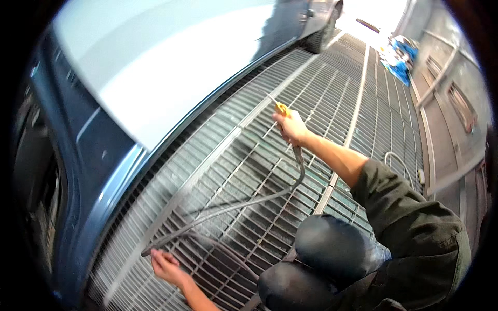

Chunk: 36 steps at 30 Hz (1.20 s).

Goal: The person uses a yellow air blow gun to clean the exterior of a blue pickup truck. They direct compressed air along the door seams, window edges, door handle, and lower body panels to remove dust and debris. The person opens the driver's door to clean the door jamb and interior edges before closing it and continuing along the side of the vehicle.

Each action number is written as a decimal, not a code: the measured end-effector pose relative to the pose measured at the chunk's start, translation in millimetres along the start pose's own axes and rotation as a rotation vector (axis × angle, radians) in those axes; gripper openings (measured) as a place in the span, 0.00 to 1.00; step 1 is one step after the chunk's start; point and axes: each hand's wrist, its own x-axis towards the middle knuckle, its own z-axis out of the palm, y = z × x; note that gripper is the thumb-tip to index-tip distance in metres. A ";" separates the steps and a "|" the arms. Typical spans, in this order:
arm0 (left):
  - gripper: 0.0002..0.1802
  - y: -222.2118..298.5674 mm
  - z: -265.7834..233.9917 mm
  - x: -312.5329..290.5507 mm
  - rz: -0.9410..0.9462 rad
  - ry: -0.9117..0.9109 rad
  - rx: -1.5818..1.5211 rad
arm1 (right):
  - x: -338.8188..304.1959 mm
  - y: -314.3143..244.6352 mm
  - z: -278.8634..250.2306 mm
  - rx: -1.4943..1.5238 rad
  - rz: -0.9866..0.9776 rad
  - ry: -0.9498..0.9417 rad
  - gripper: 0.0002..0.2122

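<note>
the right hand (290, 127) clamps a yellow tool (282, 108). the left hand (167, 267) pinches a grey hose (259, 200) near the car-side edge of the grated floor (332, 98).

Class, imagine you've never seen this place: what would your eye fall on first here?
First, the bright white panel on the side of the blue vehicle, filling the upper left. Then the yellow tool in the right hand, above the picture's centre, and the grey hose sweeping from there to the left hand at lower left, over the metal grating.
</note>
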 end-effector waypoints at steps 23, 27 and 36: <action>0.18 325.3 -163.5 -337.1 -0.728 0.212 0.443 | -245.1 -230.3 -57.0 -0.233 -0.191 -1.308 0.16; 0.16 377.7 -224.2 -440.5 -0.793 0.428 0.448 | -218.3 -200.5 -110.5 -0.440 0.262 -0.863 0.13; 0.17 379.3 -322.3 -636.9 -0.729 0.826 0.338 | -248.2 -234.4 -202.5 0.173 0.798 -0.292 0.08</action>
